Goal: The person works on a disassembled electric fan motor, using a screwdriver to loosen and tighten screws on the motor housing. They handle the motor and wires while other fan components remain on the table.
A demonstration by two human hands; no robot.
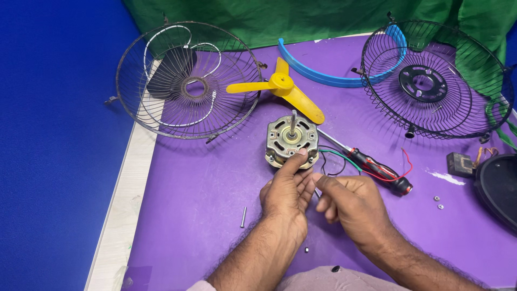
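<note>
A small fan motor [291, 141] with an upright shaft stands on the purple mat [204, 188]. My left hand [287, 195] reaches to it, and the fingertips touch the motor's near rim. My right hand [353, 207] is beside it, fingers curled, with the index finger pointing left toward the left hand; whether it pinches something small I cannot tell. Green, black and red wires [344, 159] run from the motor to the right, across a screwdriver [371, 166] with a black and red handle.
A yellow three-blade fan propeller [285, 89] lies behind the motor. One wire grille [186, 81] sits far left, another grille [431, 81] far right, with a blue ring [323, 75] between. A loose screw [243, 216] lies left of my hands, nuts [438, 202] and a black cover [498, 186] at right.
</note>
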